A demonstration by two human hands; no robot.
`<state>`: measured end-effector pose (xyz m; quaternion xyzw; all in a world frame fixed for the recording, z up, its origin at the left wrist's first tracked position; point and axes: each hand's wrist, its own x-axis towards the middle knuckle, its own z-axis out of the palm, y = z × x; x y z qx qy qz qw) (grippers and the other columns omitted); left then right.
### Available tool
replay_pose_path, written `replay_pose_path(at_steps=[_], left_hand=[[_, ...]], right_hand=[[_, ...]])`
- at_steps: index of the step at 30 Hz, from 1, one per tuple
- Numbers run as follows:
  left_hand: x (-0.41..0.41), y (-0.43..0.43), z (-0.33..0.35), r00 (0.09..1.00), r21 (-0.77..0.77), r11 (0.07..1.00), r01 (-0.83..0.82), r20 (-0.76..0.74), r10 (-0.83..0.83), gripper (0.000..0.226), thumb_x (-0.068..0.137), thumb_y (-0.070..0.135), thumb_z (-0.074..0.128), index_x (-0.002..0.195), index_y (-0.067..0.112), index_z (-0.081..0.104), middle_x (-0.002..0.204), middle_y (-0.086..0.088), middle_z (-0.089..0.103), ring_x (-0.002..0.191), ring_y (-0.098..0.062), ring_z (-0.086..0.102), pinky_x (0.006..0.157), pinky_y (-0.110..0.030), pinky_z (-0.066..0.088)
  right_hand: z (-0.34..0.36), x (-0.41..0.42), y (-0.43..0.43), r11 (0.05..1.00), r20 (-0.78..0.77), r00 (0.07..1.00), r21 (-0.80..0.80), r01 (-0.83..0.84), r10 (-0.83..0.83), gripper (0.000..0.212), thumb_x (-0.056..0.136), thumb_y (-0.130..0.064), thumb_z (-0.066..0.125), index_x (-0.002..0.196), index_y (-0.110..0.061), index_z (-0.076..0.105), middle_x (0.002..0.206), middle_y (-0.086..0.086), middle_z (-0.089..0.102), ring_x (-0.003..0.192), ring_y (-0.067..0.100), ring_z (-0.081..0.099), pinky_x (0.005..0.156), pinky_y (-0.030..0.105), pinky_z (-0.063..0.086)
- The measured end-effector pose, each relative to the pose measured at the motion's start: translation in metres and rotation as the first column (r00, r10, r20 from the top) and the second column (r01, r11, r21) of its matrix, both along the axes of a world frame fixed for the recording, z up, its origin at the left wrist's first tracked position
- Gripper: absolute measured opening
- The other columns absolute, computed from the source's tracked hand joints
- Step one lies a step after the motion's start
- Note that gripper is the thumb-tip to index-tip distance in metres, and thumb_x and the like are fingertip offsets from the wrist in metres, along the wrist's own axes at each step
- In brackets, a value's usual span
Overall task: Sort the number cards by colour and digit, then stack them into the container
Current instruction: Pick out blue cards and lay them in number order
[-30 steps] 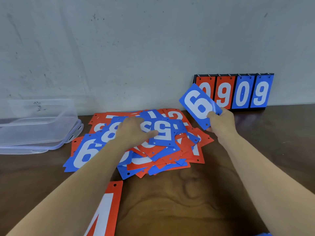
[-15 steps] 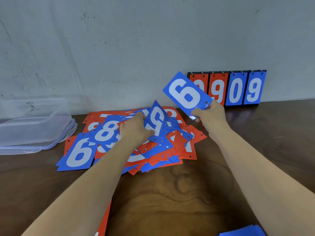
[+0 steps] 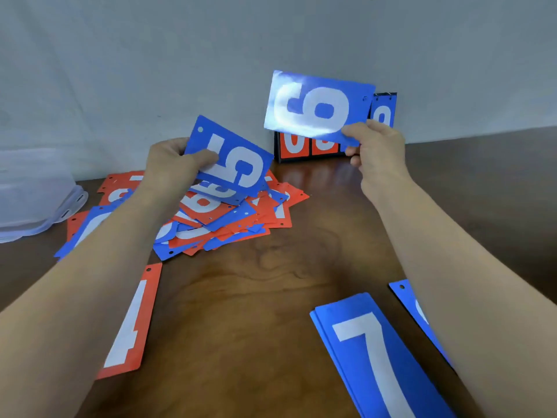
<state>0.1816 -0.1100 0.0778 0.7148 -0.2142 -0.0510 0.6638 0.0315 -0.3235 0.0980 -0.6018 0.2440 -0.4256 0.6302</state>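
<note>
Well, both hands are busy at this moment. My left hand grips the blue 5 card in the middle of the frame, thumb on its face, just above the mixed pile. My right hand pinches the blue 6/9 card by one corner, upper right of centre, in front of the scoreboard stand.

I judge the first risk is the digit. Turned sideways and under glare, it can read as 6 or as 9, so it may go to a wrong stack. The corner pinch looks weak, and the card may slip onto the pile. My right forearm also hides part of a blue card at lower right, beside the blue 7 stack, and could drag it. The container stands at the left edge, well apart from both held cards.
</note>
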Motion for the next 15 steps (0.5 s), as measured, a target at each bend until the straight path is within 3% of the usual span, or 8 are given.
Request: replay_pose_path(at_steps=[3, 5, 7, 9, 12, 15], left_hand=[[-0.020, 0.004, 0.004, 1.000, 0.009, 1.000, 0.009, 0.021, -0.010, 0.015, 0.087, 0.008, 0.062, 0.079, 0.019, 0.069, 0.077, 0.000, 0.070, 0.072, -0.020, 0.064, 0.065, -0.029, 0.052], [-0.034, 0.009, 0.007, 0.999, 0.028, 0.999, 0.019, 0.036, -0.020, 0.018, 0.088, 0.008, 0.059, 0.078, 0.020, 0.068, 0.072, 0.002, 0.068, 0.068, -0.017, 0.057, 0.060, -0.025, 0.046], [-0.049, 0.015, 0.008, 0.998, 0.038, 0.999, 0.031, 0.046, -0.033, 0.019, 0.088, 0.006, 0.058, 0.078, 0.020, 0.068, 0.064, 0.007, 0.066, 0.059, -0.013, 0.053, 0.054, -0.021, 0.045], [-0.065, 0.021, 0.004, 0.998, 0.040, 0.998, 0.042, 0.052, -0.044, 0.015, 0.088, 0.004, 0.060, 0.082, 0.016, 0.068, 0.062, 0.006, 0.065, 0.050, -0.009, 0.049, 0.048, -0.017, 0.042], [-0.088, 0.027, -0.004, 1.000, -0.007, 1.000, 0.019, 0.010, -0.019, 0.008, 0.086, 0.007, 0.067, 0.089, 0.014, 0.068, 0.072, -0.002, 0.066, 0.047, -0.011, 0.045, 0.045, -0.017, 0.039], [-0.112, 0.030, -0.013, 0.999, -0.061, 0.998, -0.005, -0.045, 0.002, 0.003, 0.084, 0.010, 0.071, 0.084, 0.011, 0.068, 0.074, -0.009, 0.062, 0.049, -0.014, 0.041, 0.043, -0.017, 0.036]], right_hand=[[-0.002, -0.019, 0.002, 0.997, 0.006, 0.998, 0.034, -0.068, 0.067, 0.013, 0.089, -0.013, 0.061, 0.080, -0.017, 0.052, 0.083, -0.001, 0.060, 0.053, 0.015, 0.053, 0.048, 0.022, 0.034], [-0.003, -0.031, 0.005, 0.992, 0.000, 0.993, 0.049, -0.119, 0.119, 0.006, 0.094, -0.012, 0.052, 0.092, -0.017, 0.054, 0.093, -0.004, 0.061, 0.052, 0.018, 0.056, 0.046, 0.023, 0.030], [-0.007, -0.043, 0.001, 0.987, -0.018, 0.988, 0.048, -0.151, 0.152, 0.020, 0.095, -0.011, 0.048, 0.115, -0.011, 0.053, 0.105, 0.000, 0.062, 0.047, 0.018, 0.056, 0.043, 0.024, 0.027], [-0.010, -0.059, -0.002, 0.982, -0.046, 0.981, 0.025, -0.187, 0.188, 0.027, 0.092, -0.007, 0.050, 0.119, -0.010, 0.049, 0.111, 0.008, 0.063, 0.044, 0.016, 0.056, 0.039, 0.022, 0.030], [-0.016, -0.090, -0.011, 0.976, -0.055, 0.975, -0.004, -0.217, 0.217, 0.022, 0.088, -0.001, 0.058, 0.108, -0.009, 0.055, 0.089, 0.010, 0.064, 0.048, 0.015, 0.054, 0.041, 0.020, 0.034], [-0.023, -0.124, -0.019, 0.969, -0.048, 0.969, -0.020, -0.245, 0.244, 0.013, 0.084, -0.001, 0.066, 0.093, -0.010, 0.063, 0.068, 0.007, 0.060, 0.049, 0.014, 0.048, 0.041, 0.020, 0.033]])
